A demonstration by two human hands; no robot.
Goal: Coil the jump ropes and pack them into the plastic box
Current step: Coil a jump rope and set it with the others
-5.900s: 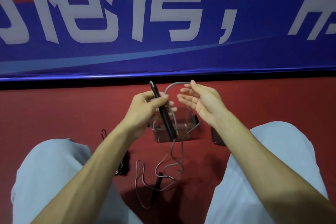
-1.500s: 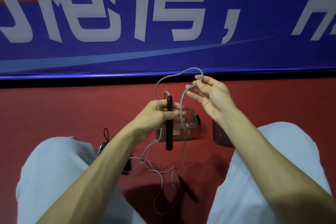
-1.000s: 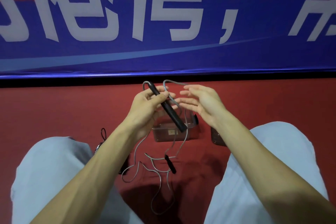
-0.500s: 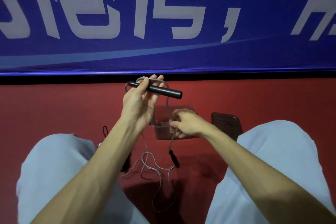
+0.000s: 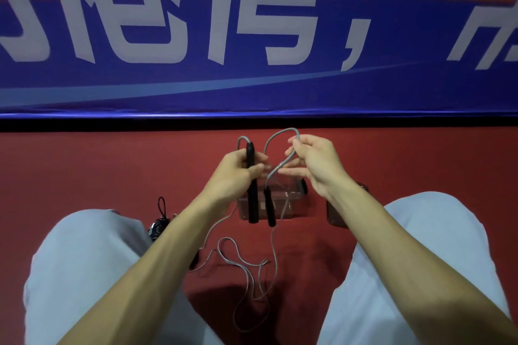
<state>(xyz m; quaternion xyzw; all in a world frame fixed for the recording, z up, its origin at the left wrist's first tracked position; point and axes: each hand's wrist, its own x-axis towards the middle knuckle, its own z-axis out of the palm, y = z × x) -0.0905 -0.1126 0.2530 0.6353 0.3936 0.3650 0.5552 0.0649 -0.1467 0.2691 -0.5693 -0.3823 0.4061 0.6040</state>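
Clamping the slim black cylindrical rope handle (image 5: 253, 199) upright, left hand (image 5: 238, 173) grips firmly; right hand (image 5: 316, 165) pinches the thin grey cord (image 5: 281, 166) alongside. Cord judged light, springy: grasp near handles. Beneath: clear plastic box (image 5: 294, 200).

banner (image 5: 252, 87), red floor (image 5: 112, 171), unclear black item (image 5: 157, 228)

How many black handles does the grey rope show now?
2. The gripped handle is in the left hand; the hanging handle dangles beside it, before the plastic box. None looks hidden.
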